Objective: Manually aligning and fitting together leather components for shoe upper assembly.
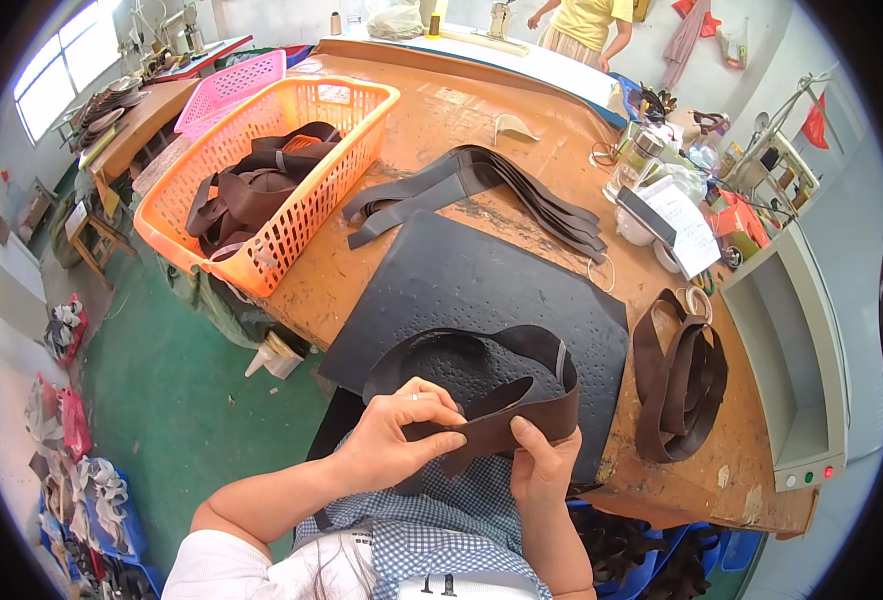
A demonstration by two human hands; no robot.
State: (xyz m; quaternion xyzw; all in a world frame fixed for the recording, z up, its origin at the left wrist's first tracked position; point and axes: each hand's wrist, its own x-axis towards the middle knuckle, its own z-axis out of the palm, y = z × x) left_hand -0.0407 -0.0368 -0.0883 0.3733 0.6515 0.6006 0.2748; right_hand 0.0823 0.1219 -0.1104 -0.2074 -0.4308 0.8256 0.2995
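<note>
Near the front edge of the table, a dark brown leather strip (511,423) is stretched between my two hands, its length looping back over a black mat (481,265). My left hand (401,430) pinches the strip between thumb and fingers; a ring shows on one finger. With thumb in front and fingers behind, my right hand (544,458) grips it farther right. A short end of the strip hangs down between the hands. Beyond the mat lies a bundle of long grey-black strips (491,180). To the right rests a coiled brown strip (676,385).
An orange basket (306,235) holding brown strips stands at the left, with a pink basket (231,85) behind it. At right are a glass jar (633,165), a phone (646,215), papers (686,225) and a grey machine housing (791,350). A person in yellow (586,25) stands beyond the table.
</note>
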